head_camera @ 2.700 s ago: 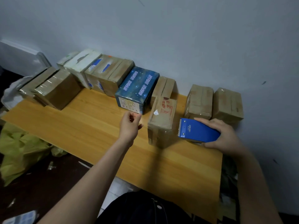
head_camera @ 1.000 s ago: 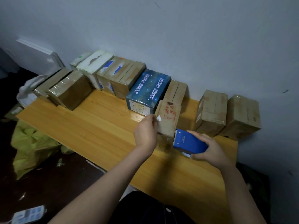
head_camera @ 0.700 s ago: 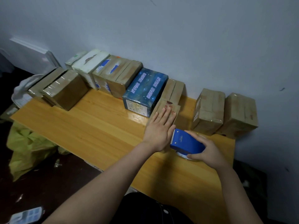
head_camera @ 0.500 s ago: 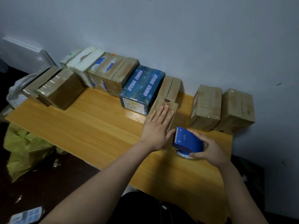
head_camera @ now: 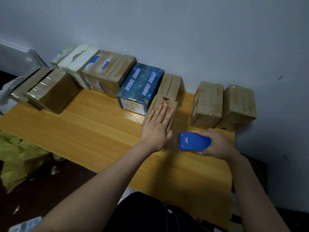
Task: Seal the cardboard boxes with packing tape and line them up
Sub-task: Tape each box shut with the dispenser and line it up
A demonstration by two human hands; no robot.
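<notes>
Left hand (head_camera: 158, 129) flat on cardboard box (head_camera: 170, 104), right hand (head_camera: 217, 144) gripping blue tape dispenser (head_camera: 194, 141), wooden table (head_camera: 83, 129)

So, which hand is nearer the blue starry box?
Left. The left hand presses the cardboard box beside the blue starry box; the right hand grips the tape dispenser farther right.
</notes>
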